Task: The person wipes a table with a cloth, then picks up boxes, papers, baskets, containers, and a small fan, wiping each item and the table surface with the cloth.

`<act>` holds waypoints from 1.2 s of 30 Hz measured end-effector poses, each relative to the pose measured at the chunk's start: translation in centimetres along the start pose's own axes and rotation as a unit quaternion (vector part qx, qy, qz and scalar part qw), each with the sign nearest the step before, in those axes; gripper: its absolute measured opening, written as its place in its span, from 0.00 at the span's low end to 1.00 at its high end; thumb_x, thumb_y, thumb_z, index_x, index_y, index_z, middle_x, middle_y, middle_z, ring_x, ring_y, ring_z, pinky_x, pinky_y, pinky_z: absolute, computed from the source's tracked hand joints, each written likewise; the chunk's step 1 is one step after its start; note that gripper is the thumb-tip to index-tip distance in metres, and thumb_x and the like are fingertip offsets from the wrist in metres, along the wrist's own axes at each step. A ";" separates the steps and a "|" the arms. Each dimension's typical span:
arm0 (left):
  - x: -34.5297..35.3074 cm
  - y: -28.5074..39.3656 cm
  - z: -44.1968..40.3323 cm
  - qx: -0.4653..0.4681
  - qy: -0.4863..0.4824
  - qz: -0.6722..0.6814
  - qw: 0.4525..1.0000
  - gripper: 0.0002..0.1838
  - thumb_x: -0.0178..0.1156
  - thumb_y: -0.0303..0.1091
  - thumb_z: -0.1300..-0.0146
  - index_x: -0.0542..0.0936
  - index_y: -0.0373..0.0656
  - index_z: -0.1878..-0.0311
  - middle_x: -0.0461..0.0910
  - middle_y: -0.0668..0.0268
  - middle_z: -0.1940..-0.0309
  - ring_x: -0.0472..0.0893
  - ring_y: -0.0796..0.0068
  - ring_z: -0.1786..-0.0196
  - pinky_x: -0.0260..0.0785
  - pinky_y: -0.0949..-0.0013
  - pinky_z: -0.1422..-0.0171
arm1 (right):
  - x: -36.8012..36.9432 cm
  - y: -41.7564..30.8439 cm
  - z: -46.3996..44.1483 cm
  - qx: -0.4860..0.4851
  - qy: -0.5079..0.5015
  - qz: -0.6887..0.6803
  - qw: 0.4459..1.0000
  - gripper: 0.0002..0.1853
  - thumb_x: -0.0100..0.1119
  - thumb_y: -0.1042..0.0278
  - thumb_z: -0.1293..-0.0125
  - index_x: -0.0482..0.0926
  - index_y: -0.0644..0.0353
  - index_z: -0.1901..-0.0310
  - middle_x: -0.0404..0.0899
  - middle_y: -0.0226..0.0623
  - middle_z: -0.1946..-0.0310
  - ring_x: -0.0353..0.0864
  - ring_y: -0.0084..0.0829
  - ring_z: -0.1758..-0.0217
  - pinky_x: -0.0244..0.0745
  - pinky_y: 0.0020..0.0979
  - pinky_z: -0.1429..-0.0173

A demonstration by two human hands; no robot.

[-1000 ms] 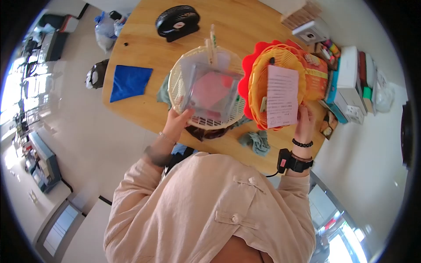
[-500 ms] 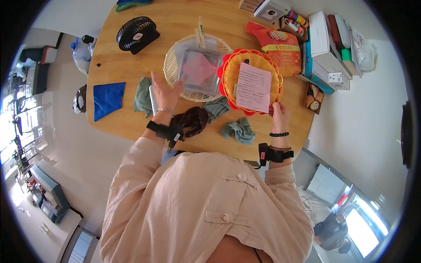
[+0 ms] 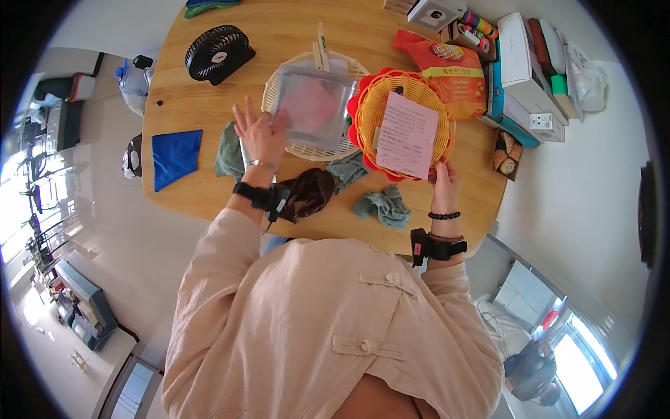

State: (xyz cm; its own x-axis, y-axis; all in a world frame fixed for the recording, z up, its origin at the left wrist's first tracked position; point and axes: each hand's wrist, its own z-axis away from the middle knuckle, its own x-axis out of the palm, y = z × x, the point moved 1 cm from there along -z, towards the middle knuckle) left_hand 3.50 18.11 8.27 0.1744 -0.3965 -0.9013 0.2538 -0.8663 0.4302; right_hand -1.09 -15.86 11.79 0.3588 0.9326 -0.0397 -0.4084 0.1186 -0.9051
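My left hand (image 3: 261,138) has its fingers spread, and its thumb is at the left edge of a clear plastic box (image 3: 333,129). Something pink shows through the box. Beneath the box lies a cream slotted plastic basket (image 3: 273,94). My right hand (image 3: 444,183) grips the lower right rim of a yellow woven basket (image 3: 375,101) with a red scalloped edge. A pink sheet of paper (image 3: 410,136) covered in writing lies tilted in that basket, its lower corner close to my right fingers. Whether those fingers also pinch the paper, I cannot tell.
A black fan (image 3: 218,54) and a blue cloth (image 3: 174,159) are at the left. Grey-green cloths (image 3: 385,207) and a dark brown bundle (image 3: 308,194) lie near the front edge. An orange snack bag (image 3: 447,77) and stacked boxes (image 3: 520,59) stand at the right.
The woven basket, with the paper in it, has shifted slightly away from me and looks larger. The plastic box has moved up and left in view. My left fingers have spread wider.
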 end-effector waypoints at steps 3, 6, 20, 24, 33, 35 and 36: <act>-2.0 -3.0 0.1 0.055 0.168 0.051 0.983 0.17 0.55 0.43 0.43 0.76 0.35 0.73 0.64 0.51 0.44 0.57 0.48 0.39 0.51 0.54 0.39 | 0.8 -0.3 -0.4 -0.013 -0.008 0.003 1.000 0.09 0.47 0.68 0.39 0.75 0.63 0.65 0.74 0.27 0.76 0.69 0.16 0.77 0.65 0.19 0.71; -5.4 -5.5 0.5 -0.148 0.110 0.216 0.959 0.18 0.56 0.43 0.43 0.74 0.35 0.75 0.76 0.59 0.74 0.73 0.69 0.71 0.65 0.69 0.66 | 3.1 -0.1 -0.8 -0.020 -0.049 0.012 0.999 0.09 0.47 0.69 0.39 0.75 0.65 0.64 0.75 0.29 0.76 0.71 0.17 0.77 0.66 0.20 0.71; -7.0 -3.5 0.2 -0.183 -0.003 0.395 0.900 0.13 0.55 0.38 0.40 0.76 0.36 0.73 0.69 0.74 0.84 0.65 0.87 0.80 0.57 0.78 0.78 | 12.3 4.0 -2.9 -0.135 -0.113 0.208 0.962 0.15 0.52 0.65 0.45 0.74 0.67 0.60 0.75 0.44 0.80 0.74 0.34 0.79 0.68 0.31 0.73; -5.9 0.9 -0.1 -0.111 -0.072 0.290 0.948 0.17 0.55 0.43 0.42 0.76 0.36 0.75 0.75 0.67 0.80 0.71 0.78 0.77 0.62 0.72 0.73 | 12.5 2.0 -1.6 -0.176 -0.104 0.277 0.939 0.15 0.52 0.65 0.43 0.74 0.65 0.57 0.75 0.46 0.79 0.74 0.39 0.78 0.70 0.34 0.71; -3.5 2.9 -0.7 -0.022 -0.101 0.053 0.993 0.20 0.52 0.49 0.46 0.77 0.39 0.70 0.77 0.55 0.75 0.77 0.53 0.69 0.68 0.59 0.64 | 11.1 6.0 -4.3 -0.239 -0.046 0.222 0.944 0.19 0.47 0.63 0.38 0.68 0.65 0.49 0.76 0.46 0.73 0.76 0.43 0.74 0.71 0.36 0.67; -3.2 2.0 -0.6 -0.025 -0.102 0.091 0.990 0.19 0.52 0.48 0.46 0.77 0.39 0.68 0.78 0.56 0.75 0.77 0.55 0.69 0.68 0.61 0.64 | 10.6 6.6 -4.8 -0.171 -0.065 0.191 0.964 0.19 0.46 0.62 0.37 0.68 0.66 0.49 0.76 0.45 0.69 0.76 0.41 0.72 0.72 0.36 0.68; -3.0 1.5 -0.5 -0.027 -0.104 0.129 0.986 0.18 0.53 0.47 0.46 0.78 0.40 0.66 0.79 0.57 0.74 0.78 0.58 0.70 0.69 0.63 0.64 | 10.4 6.7 -4.8 -0.087 -0.087 0.179 0.976 0.19 0.46 0.61 0.37 0.67 0.67 0.50 0.76 0.44 0.66 0.77 0.40 0.70 0.72 0.35 0.68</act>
State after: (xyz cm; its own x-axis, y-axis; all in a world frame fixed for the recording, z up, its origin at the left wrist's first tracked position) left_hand 3.84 18.14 11.65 0.0433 -0.6606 -0.7495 0.2785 -0.7125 0.6441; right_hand 3.92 -6.95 3.29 0.0652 0.9494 -0.3072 -0.3278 -0.2704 -0.9052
